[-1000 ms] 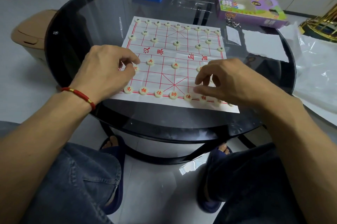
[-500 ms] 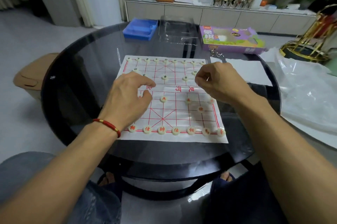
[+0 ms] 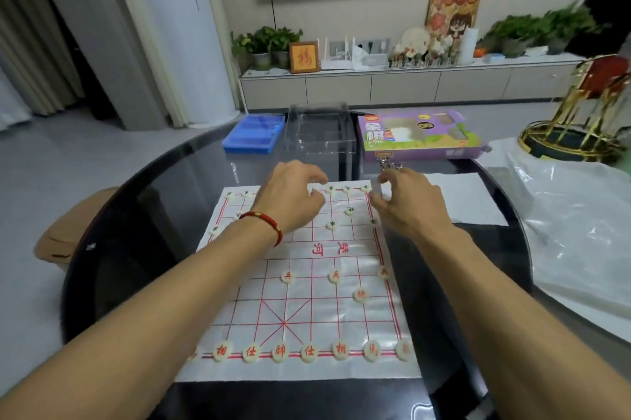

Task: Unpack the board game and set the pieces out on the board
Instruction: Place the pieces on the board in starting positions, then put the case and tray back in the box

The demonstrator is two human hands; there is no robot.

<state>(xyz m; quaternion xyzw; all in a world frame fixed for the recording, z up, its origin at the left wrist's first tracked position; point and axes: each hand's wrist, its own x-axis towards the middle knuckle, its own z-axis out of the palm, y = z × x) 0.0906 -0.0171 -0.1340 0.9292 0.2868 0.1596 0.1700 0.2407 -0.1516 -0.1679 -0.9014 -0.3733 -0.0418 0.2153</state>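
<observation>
Board (image 3: 297,310), a thin paper sheet, lies flat on the round glass table (image 3: 143,214), near edge toward the person. Left hand (image 3: 290,196) and right hand (image 3: 406,204) hover over its far rows with fingers loosely curled; whether either pinches a piece I cannot tell. A dragging wrist could slide the sheet and scatter pieces (it looks unanchored). Counted: seven red pieces (image 3: 312,352) along the near row, four more red ahead; green ones are partly hidden.

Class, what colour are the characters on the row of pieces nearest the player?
Red, on cream discs, clearest in the head view.
</observation>
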